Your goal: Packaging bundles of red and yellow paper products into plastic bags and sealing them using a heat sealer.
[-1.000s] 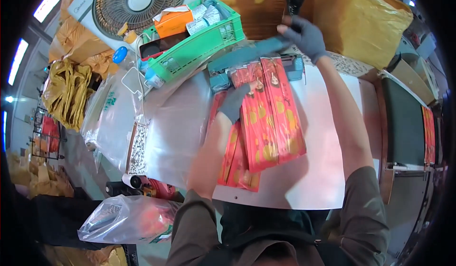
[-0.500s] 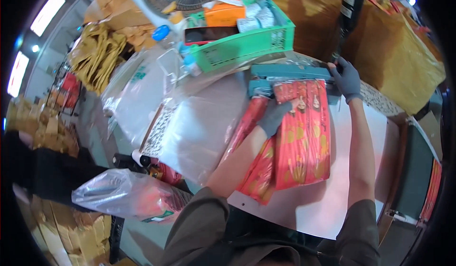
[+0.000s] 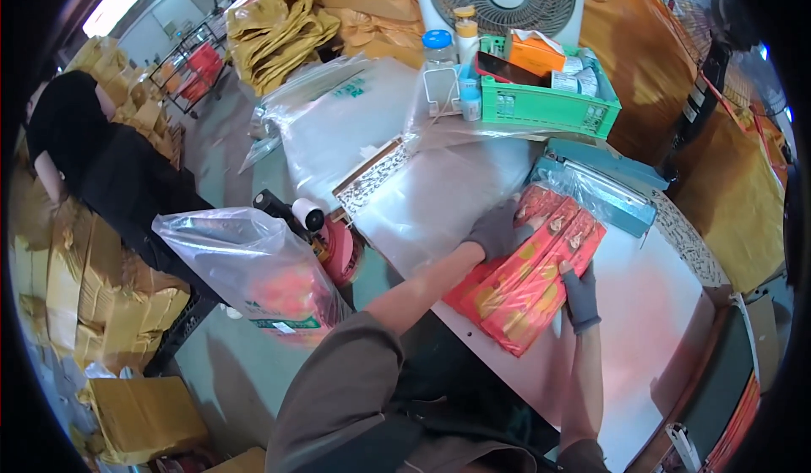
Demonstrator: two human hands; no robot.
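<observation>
A clear plastic bag of red-and-gold packets [image 3: 534, 291] lies tilted over the white tabletop, between my hands. My gloved left hand [image 3: 497, 230] grips its upper left side. On the opposite edge, my gloved right hand [image 3: 581, 297] is closed with the thumb on top; its other fingers are partly hidden. Just beyond the bag's top end stands a teal bar heat sealer [image 3: 604, 190], which neither hand touches. More red packaging shows under my left wrist, mostly covered.
A green basket [image 3: 549, 116] with an orange box stands behind the sealer, before a fan [image 3: 507, 0]. Clear plastic sheets [image 3: 439, 194] lie left of my hands. A filled plastic bag [image 3: 279, 283] stands lower left. A person in black [image 3: 118, 160] is farther left.
My right hand has left the sealer and taken the bag's right edge. The bag has come away from the sealer and tilted. The view has swung left.
</observation>
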